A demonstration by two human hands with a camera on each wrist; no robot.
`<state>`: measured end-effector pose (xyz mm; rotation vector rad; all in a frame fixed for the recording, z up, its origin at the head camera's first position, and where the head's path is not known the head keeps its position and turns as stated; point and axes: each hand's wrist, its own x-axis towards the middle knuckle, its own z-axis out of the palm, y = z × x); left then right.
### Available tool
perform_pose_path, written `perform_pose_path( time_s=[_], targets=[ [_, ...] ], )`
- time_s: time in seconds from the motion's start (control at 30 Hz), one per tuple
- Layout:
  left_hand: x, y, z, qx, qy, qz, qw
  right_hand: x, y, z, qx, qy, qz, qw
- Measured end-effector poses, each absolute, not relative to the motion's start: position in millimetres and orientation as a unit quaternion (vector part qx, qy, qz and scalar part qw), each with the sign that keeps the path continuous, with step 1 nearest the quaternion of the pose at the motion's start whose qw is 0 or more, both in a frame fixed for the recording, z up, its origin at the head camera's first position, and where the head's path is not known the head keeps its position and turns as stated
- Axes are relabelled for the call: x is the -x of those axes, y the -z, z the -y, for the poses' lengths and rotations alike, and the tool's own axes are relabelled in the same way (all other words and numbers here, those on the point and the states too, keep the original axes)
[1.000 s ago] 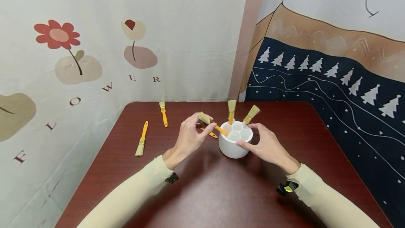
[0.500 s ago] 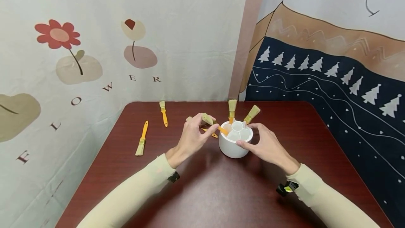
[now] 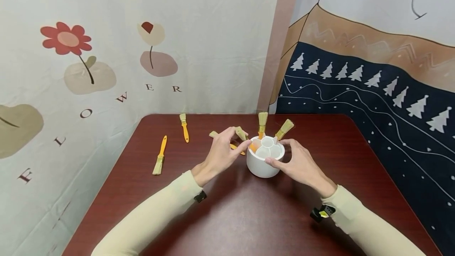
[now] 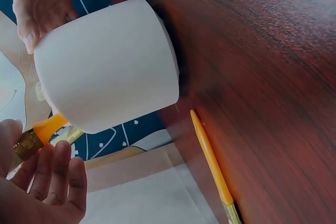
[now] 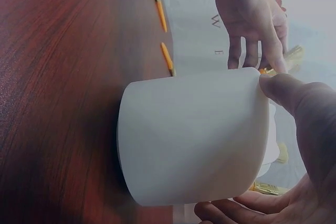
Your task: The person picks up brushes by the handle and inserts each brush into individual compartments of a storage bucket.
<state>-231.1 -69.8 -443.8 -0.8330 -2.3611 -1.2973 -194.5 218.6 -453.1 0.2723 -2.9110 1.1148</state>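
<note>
A round white pen holder [image 3: 263, 166] with several compartments stands on the table. My right hand [image 3: 300, 165] grips its right side, thumb at the near rim and fingers behind. At the left rim my left hand [image 3: 224, 151] pinches a paintbrush [image 4: 30, 141] by its metal band, bristles up, its orange handle tilted into a left compartment. Two more paintbrushes stand bristles up in the holder, one upright [image 3: 262, 122] at the back and one leaning right [image 3: 285, 128]. Behind my left hand another paintbrush [image 3: 237, 149] lies on the table, partly hidden.
Two orange-handled paintbrushes lie on the left of the table, one farther back [image 3: 184, 128] and one nearer [image 3: 160, 155]. The dark red table [image 3: 227, 216] ends at a pale printed curtain [image 3: 213, 50] at the back, with a dark tree-patterned cloth [image 3: 355, 90] on the right.
My left hand has moved right, toward the holder, and the pinched paintbrush has become steeper, its handle deeper in the compartment. My right hand keeps its hold on the holder.
</note>
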Motion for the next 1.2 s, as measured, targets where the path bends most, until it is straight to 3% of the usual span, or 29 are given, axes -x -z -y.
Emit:
perform_pose_path(
  time_s=[0.73, 1.2],
  targets=[
    [238.1, 451.2, 57.5, 0.276, 0.412, 0.857, 0.142, 192.2, 453.6, -216.4, -0.079, -0.353, 0.932, 0.011],
    [239.6, 455.0, 72.8, 0.265, 0.432, 0.854, 0.117, 189.4, 457.3, -217.6, -0.079, -0.353, 0.932, -0.005]
  ],
)
